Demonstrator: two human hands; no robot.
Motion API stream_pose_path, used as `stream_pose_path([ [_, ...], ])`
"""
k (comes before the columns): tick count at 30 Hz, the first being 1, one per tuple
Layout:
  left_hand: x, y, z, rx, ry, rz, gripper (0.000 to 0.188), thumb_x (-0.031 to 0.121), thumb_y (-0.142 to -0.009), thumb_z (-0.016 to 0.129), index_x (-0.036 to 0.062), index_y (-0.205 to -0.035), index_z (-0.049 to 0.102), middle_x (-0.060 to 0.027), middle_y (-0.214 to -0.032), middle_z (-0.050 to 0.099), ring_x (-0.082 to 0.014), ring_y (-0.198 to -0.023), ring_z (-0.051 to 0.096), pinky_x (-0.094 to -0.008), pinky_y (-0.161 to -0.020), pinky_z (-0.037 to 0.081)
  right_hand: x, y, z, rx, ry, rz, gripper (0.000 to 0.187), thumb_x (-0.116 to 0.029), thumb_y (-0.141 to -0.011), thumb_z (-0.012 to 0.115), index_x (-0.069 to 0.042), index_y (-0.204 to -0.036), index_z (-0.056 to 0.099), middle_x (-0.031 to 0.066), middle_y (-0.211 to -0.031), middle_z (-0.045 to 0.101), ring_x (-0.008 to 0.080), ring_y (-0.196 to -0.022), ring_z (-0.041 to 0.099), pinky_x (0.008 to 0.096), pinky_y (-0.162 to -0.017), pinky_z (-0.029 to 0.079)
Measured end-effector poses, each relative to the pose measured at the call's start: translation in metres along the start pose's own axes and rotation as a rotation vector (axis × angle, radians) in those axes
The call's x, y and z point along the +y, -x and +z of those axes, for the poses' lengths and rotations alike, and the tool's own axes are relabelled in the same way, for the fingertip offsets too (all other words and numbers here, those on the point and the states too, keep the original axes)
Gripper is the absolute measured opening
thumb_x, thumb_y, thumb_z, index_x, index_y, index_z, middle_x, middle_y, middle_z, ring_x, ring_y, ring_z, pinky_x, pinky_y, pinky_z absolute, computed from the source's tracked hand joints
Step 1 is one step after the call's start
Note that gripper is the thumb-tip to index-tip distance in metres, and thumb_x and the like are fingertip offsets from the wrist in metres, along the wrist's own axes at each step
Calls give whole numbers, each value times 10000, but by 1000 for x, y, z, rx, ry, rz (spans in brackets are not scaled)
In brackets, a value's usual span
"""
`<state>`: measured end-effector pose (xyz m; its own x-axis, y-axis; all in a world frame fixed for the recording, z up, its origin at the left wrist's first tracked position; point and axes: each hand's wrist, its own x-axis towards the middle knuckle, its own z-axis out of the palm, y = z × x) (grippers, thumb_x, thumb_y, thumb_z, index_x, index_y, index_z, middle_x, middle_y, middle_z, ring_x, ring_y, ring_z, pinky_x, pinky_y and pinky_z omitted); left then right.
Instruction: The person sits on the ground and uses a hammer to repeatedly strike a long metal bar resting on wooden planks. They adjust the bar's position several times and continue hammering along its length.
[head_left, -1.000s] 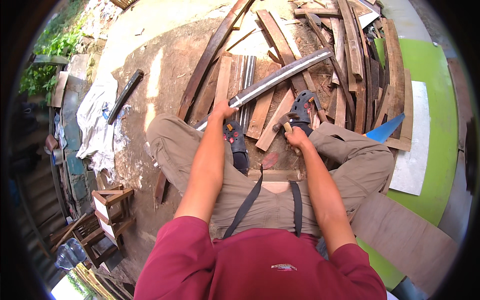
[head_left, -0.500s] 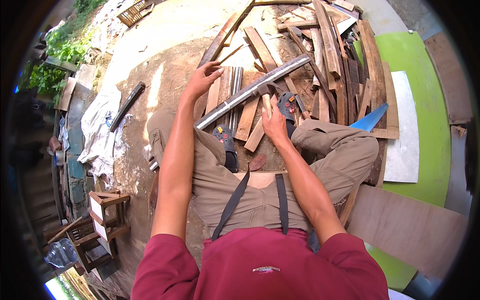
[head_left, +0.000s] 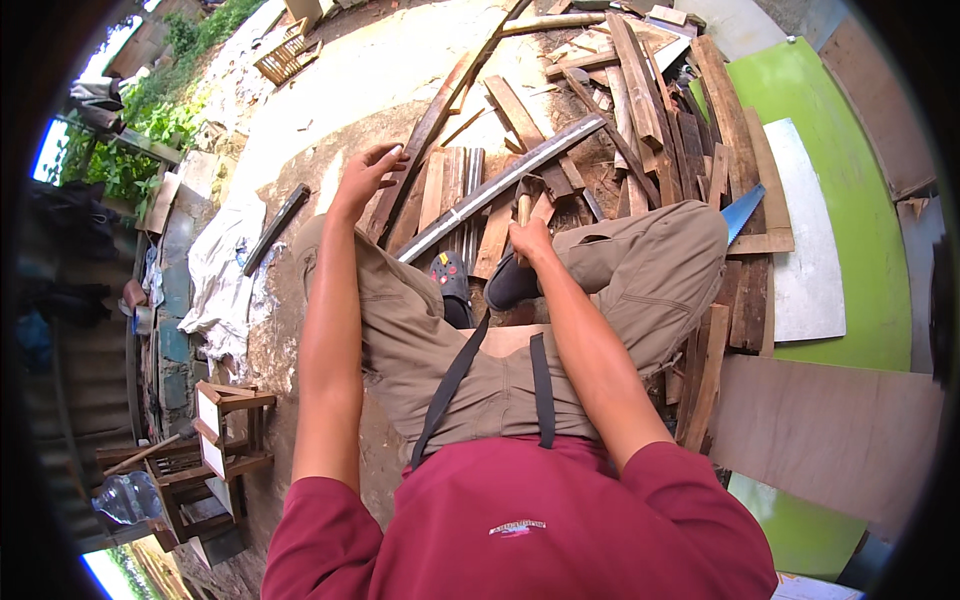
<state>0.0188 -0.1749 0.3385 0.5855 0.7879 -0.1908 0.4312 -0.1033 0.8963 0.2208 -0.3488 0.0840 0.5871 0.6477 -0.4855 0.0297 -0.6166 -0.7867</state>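
My right hand (head_left: pixel 530 240) is closed around the wooden handle of a hammer (head_left: pixel 525 207), whose dark head is up against a long board with a pale stripe (head_left: pixel 500 188). That board lies slantwise over several planks (head_left: pixel 493 235) on the ground. Off to the left, my left hand (head_left: pixel 368 180) is raised with its fingers loosely bent and apart, holding nothing. Below the striped board's near end rests my left foot in a dark clog (head_left: pixel 452 277). My right foot (head_left: pixel 512 284) is tucked in beside it, under the bent leg.
A pile of timber offcuts (head_left: pixel 640 110) fills the far right. The blue blade of a saw (head_left: pixel 742 212) sticks out by my right knee. White cloth (head_left: pixel 228 280) and a dark bar (head_left: pixel 277 230) lie at left, with a small wooden frame (head_left: pixel 215 470) nearer me. Plywood (head_left: pixel 820 430) is at right.
My right foot has drawn back from beside the hammer to next to the left one. My left hand has shifted left and slightly down. The hammer stays in my right hand.
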Motion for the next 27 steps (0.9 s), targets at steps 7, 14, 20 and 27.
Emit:
stream_pose_path([
  [7,-32,-30,-18,-186,-648,-207,596,482,-940,673,1,-1290,652,-162,-1195,710,-242,-1087,675,-374,-939,524,5,-13,4,-147,-48,236,446,-261,-838,657,123,-1061,694,291,-1073,712,375,-1028,714,416,-892,565],
  [14,-162,-41,-11,-83,-606,-307,594,442,-909,712,-14,-1283,644,-209,-1246,685,-306,-1175,652,-382,-990,503,12,-10,-11,-44,130,158,457,-321,-877,682,102,-1049,701,291,-1020,717,398,-969,720,444,-840,574],
  [20,-225,-66,41,-133,-745,-543,691,469,-861,723,62,-1396,562,-184,-1393,598,-338,-1291,570,-441,-1078,452,40,-36,-27,-39,375,180,517,-359,-877,714,109,-1093,675,327,-1122,678,422,-1091,674,469,-937,527],
  [27,-253,-92,80,-65,-617,-627,760,429,-807,795,91,-1428,516,-126,-1489,505,-298,-1433,413,-548,-1164,315,52,-27,-17,-93,372,187,467,-318,-892,707,65,-1140,608,332,-1088,671,458,-1070,658,499,-921,503],
])
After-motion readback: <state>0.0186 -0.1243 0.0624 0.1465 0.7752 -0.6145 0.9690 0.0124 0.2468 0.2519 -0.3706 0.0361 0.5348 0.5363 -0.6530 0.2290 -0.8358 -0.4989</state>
